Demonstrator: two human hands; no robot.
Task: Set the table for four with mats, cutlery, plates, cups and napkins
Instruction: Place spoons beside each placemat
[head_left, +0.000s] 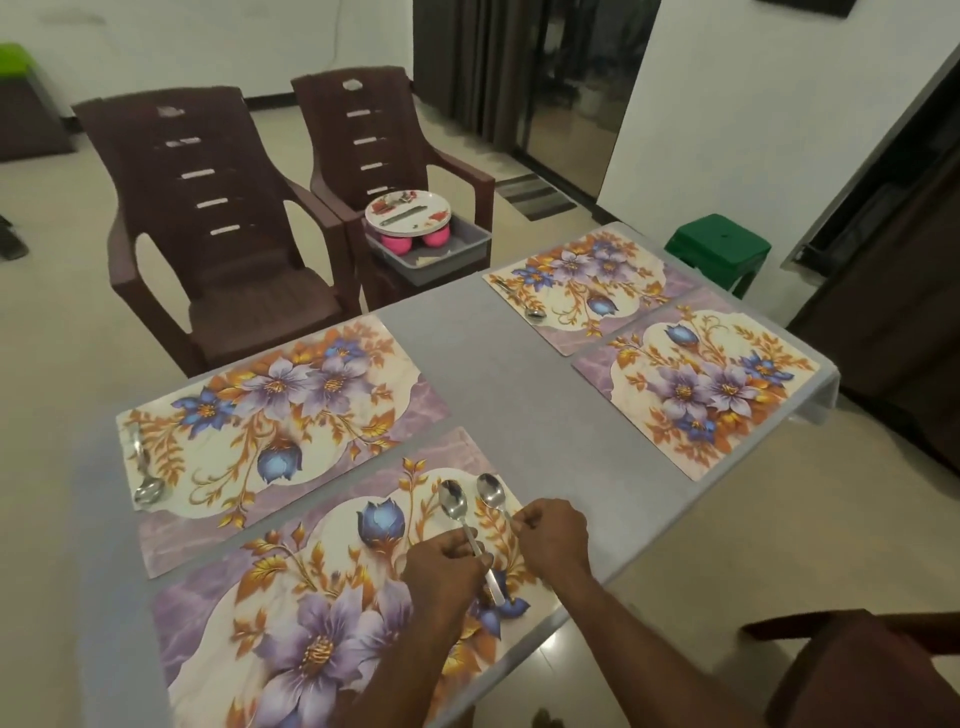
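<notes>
Several floral mats lie on the grey table (498, 364). Over the near mat (291, 597) my left hand (444, 571) grips the handle of a steel spoon (453, 501), bowl pointing away. Beside it my right hand (553, 535) pinches the handle of a second spoon (490, 488). One spoon (147, 480) lies at the left end of the left far mat (270, 410). Another spoon (532, 313) lies on the back right mat (582, 283). The right mat (696, 387) holds nothing.
Two brown plastic chairs (208, 218) stand beyond the table. The right one carries a grey tray (462, 249) with a stack of plates (405, 208) over pink cups (400, 243). A green stool (719, 249) sits past the far corner. A brown chair (857, 670) is at bottom right.
</notes>
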